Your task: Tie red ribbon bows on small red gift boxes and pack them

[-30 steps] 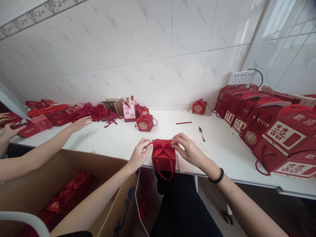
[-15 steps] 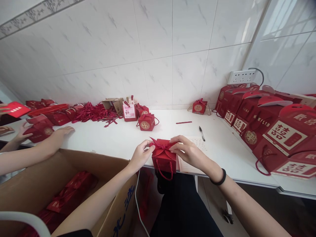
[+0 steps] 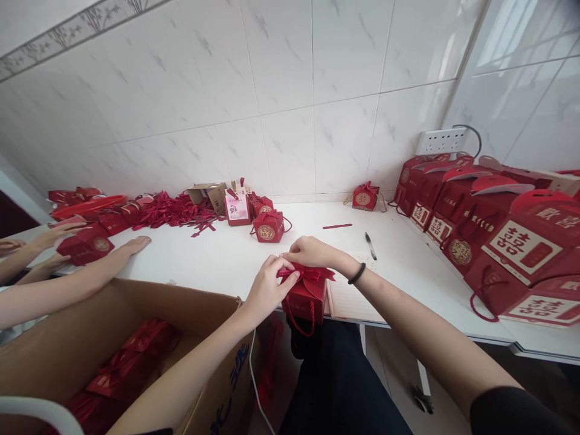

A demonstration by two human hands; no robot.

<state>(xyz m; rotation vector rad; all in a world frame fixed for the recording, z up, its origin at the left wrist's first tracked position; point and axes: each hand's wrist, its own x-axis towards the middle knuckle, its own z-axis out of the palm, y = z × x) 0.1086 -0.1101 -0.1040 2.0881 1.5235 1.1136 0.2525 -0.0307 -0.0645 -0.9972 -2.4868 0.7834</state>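
Note:
A small red gift box (image 3: 304,302) with a twisted cord handle stands at the table's front edge, right in front of me. Across its top lies a red ribbon bow (image 3: 312,276), one tail pointing right. My left hand (image 3: 265,290) pinches the ribbon at the left side of the bow between thumb and fingers. Reaching over the box top, my right hand (image 3: 310,251) has its fingers closed at the same left end, close to the left fingertips. Those right fingertips are partly hidden, but they seem to grip the ribbon too. Under the box lies a paper notebook (image 3: 353,302).
A large cardboard box (image 3: 181,296) holding red boxes stands at the left. Stacked red boxes (image 3: 480,241) fill the right side. A pen (image 3: 370,246), a ribbon strip (image 3: 338,226) and a ribbon pile (image 3: 170,209) lie on the table (image 3: 212,266). Other people's hands (image 3: 136,244) are at far left.
My right hand has moved left across the box top, from the bow's right side to its left end. The right ribbon tail is now free. Another person's hand at left has shifted slightly.

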